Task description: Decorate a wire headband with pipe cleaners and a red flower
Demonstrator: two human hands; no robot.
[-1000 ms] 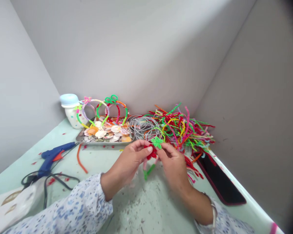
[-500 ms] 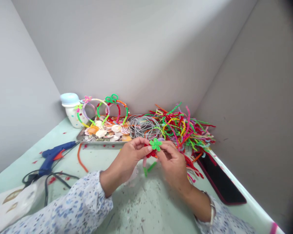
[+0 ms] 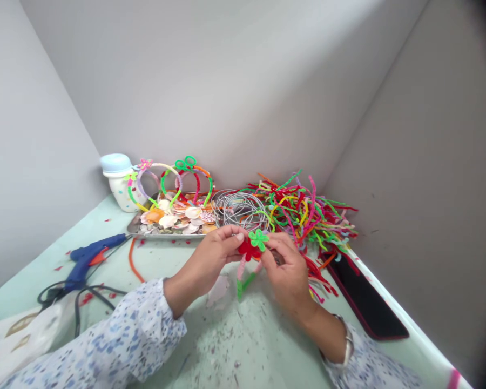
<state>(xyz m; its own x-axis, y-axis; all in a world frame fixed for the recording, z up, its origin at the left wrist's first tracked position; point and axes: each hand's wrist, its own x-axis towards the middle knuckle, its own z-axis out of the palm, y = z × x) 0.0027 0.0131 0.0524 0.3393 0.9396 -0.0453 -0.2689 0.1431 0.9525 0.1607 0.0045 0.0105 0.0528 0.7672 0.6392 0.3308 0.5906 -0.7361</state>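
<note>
Both hands meet above the pale green table (image 3: pixel 227 335), pinching one small pipe-cleaner piece. It has a red flower (image 3: pixel 248 250), a green flower (image 3: pixel 259 239) on top, and a pink and green stem (image 3: pixel 243 281) hanging below. My left hand (image 3: pixel 210 259) grips the red flower with thumb and fingers closed. My right hand (image 3: pixel 285 267) pinches the piece at the green flower from the right side.
A metal tray of shells (image 3: pixel 174 220) with wrapped headbands (image 3: pixel 186 181) stands behind. Bare wire hoops (image 3: pixel 238 209) and a pile of coloured pipe cleaners (image 3: pixel 303 213) lie at the back right. A blue glue gun (image 3: pixel 87 259) with cord lies left, a white jar (image 3: pixel 117 183) behind it, a dark phone (image 3: pixel 364 302) right.
Both hands shifted slightly up and turned the piece, so the red flower now shows more fully beside the green one. Nothing else moved.
</note>
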